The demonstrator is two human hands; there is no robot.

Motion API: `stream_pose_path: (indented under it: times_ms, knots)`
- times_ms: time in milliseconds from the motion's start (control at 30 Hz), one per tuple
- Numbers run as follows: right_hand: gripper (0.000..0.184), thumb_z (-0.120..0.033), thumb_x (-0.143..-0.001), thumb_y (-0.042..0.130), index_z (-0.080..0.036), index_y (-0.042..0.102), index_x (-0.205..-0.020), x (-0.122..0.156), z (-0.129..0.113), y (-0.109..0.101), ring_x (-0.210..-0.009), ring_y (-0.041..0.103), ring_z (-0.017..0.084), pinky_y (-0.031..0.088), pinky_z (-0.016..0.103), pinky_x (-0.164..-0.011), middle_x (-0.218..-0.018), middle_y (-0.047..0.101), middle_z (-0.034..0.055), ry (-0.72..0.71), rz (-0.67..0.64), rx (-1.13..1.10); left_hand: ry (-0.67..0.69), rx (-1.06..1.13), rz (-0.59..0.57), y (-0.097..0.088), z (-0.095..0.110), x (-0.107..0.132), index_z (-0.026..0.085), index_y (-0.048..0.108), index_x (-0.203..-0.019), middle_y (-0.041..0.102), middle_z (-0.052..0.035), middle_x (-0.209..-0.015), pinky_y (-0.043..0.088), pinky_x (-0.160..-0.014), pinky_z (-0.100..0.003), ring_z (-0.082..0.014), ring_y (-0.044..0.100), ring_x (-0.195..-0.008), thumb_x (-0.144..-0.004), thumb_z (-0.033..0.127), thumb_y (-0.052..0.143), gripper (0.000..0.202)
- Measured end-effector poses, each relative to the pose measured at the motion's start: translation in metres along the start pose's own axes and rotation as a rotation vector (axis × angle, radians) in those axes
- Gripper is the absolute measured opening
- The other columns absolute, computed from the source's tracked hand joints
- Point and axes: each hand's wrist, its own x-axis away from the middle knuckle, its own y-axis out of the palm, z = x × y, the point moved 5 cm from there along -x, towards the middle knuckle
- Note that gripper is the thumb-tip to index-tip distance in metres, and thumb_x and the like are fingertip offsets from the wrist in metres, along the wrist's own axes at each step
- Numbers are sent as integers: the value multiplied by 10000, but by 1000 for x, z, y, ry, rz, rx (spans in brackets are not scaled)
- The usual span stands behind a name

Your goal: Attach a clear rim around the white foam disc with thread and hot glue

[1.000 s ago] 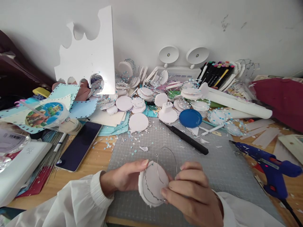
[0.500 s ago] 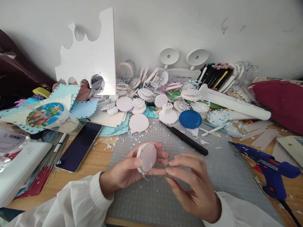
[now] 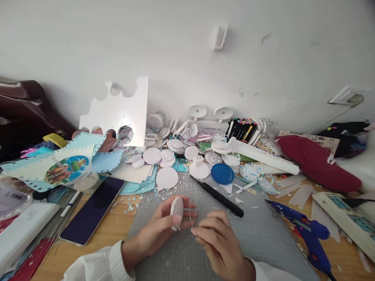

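My left hand grips a round white foam disc, held nearly edge-on above the grey cutting mat. A thin wire loop stands beside the disc. My right hand is curled just right of it, with its fingertips pinched at the bottom of the wire. Both arms wear white sleeves. A black pen-like tool lies on the mat just beyond my hands.
A blue glue gun lies at the right. A dark phone rests on the wooden table at the left. Behind are several white foam discs, a blue lid, a cut foam board, markers and a dark red cloth.
The view has tilted up and pulled back, showing more wall. My left hand turned the disc from facing me to nearly edge-on, and my right hand shifted from the disc face to the wire.
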Motion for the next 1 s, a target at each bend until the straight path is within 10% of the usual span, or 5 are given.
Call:
stream_pose_path:
  times_ms: [567,1000]
  knots:
    - [318,-94,-989,396,-227,619,-1171,13,4,18,-819,570,176,531,322,-710,-894,654,63,-16,-113,-86,-26,-1,-153,-1,-9,3,195,603,-1218,653,-83,-1044,474,-721,-231,-175,629,-916,-783,340,732,477]
    - [338,-67,-931,499,-229,600,-1210,18,6,19,-942,574,181,514,312,-821,-1028,602,72,54,-138,-111,91,-116,-53,-5,-1,3,247,601,-1199,635,-70,-1088,487,-888,-333,-230,601,-1050,-739,346,782,504]
